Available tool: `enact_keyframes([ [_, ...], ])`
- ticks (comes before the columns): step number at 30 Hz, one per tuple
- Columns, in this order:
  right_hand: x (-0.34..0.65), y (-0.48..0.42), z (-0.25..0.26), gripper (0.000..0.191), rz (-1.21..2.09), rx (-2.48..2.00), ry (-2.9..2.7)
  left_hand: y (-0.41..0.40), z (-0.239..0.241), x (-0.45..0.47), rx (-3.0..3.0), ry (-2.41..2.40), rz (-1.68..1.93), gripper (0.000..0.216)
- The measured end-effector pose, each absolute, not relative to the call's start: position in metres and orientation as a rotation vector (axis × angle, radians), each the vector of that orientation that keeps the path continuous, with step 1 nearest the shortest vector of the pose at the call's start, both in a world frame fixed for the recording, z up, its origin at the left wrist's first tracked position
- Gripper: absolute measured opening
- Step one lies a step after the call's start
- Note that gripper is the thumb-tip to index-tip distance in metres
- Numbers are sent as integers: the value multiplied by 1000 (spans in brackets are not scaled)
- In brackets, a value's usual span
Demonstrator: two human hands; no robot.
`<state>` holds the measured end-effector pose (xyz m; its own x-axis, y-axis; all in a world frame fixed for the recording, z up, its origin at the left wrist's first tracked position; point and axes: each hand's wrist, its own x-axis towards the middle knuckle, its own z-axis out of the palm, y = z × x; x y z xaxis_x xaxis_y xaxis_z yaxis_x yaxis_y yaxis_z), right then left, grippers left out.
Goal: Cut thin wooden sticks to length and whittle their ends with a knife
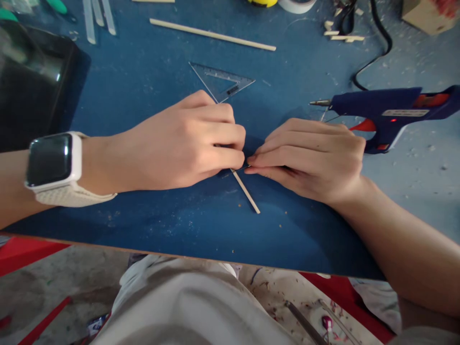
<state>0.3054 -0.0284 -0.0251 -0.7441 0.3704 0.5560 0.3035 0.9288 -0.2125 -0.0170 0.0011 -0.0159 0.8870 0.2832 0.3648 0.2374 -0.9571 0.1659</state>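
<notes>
My left hand [201, 141], with a watch [50, 160] on its wrist, is closed over a thin wooden stick [247, 192] and presses it on the blue table. The stick's lower end sticks out below my fingers; its upper part is hidden. Close on the right, my right hand [309, 158] pinches a small thin dark object [247, 166] at the fingertips, set against the stick. Whether it is a blade cannot be made out. A clear set square [219, 86] lies just above my left hand.
The blue glue gun [381, 108] lies at right, its red light on, nozzle pointing left, with a black cord [386, 43] behind. A long wooden stick [212, 34] lies at the back. Glue sticks [88, 21] and a black case [36, 86] are at left. The table edge [179, 255] is near my body.
</notes>
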Motion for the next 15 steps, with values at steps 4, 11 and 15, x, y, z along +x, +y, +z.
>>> enact_keyframes([
  [4, 310, -28, -23, 26, 71, -489, -2502, -1, -17, -16, 3011, 379, 581, 45],
  [11, 315, -31, -12, 30, 185, -537, -2545, 0, -16, -13, 2981, 398, 551, 45],
  [15, 308, -40, -14, 25, 209, -540, -2520, 0, -16, -12, 2981, 378, 555, 45],
])
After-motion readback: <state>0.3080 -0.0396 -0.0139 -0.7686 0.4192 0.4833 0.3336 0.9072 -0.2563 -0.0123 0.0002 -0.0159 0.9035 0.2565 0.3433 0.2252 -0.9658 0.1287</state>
